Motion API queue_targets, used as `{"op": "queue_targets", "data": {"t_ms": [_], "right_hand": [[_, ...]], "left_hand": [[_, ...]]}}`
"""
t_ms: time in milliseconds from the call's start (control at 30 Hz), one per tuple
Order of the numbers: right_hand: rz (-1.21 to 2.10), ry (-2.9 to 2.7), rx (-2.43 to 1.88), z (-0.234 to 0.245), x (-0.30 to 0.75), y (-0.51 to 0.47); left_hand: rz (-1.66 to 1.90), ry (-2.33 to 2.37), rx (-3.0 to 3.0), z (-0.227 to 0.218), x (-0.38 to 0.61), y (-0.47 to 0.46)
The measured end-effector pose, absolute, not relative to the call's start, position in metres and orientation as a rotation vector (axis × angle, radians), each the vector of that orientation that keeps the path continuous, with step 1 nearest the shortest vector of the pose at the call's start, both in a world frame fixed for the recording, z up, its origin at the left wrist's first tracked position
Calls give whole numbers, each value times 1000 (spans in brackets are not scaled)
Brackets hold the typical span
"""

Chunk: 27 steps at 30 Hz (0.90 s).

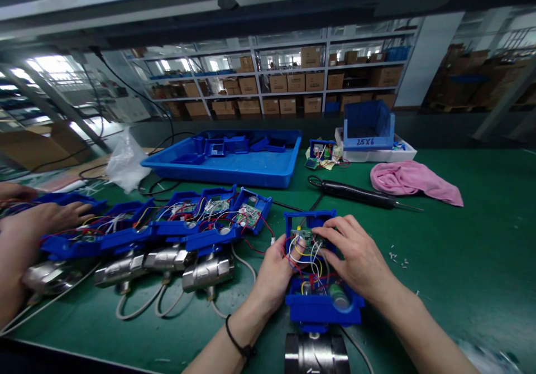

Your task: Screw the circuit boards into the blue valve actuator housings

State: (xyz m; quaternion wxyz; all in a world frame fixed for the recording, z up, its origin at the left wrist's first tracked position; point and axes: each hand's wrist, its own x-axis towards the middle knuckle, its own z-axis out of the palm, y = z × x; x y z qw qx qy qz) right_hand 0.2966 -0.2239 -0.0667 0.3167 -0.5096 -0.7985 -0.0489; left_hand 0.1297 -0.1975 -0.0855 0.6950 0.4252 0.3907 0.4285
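An opened blue plastic housing (pixel 324 311) sits in front of me on a metal valve body (pixel 316 354), with wires and a green cylindrical part inside. Its raised cover (pixel 310 215) holds a green circuit board (pixel 307 239) with white, red and yellow wires. My left hand (pixel 272 276) grips the cover's left side, its thumb over the wires at the board. On the right, my right hand (pixel 355 257) has thumb and fingers closed at the board's right edge. Its fingertips partly cover the board.
Several more opened blue housings (pixel 201 212) on metal valves (pixel 208 273) stand left, where a co-worker's hands (pixel 37 223) reach in. Behind are a blue tray (pixel 218 176), a black electric screwdriver (pixel 355 192), a pink cloth (pixel 414 181) and a blue bin (pixel 368 125). Small screws (pixel 397 258) lie right.
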Motion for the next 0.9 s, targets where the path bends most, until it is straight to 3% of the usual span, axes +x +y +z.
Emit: {"op": "queue_targets", "data": {"t_ms": [900], "right_hand": [[-143, -2147, -1432, -66, 291, -221]], "left_hand": [[1037, 895, 955, -92, 131, -195]]}}
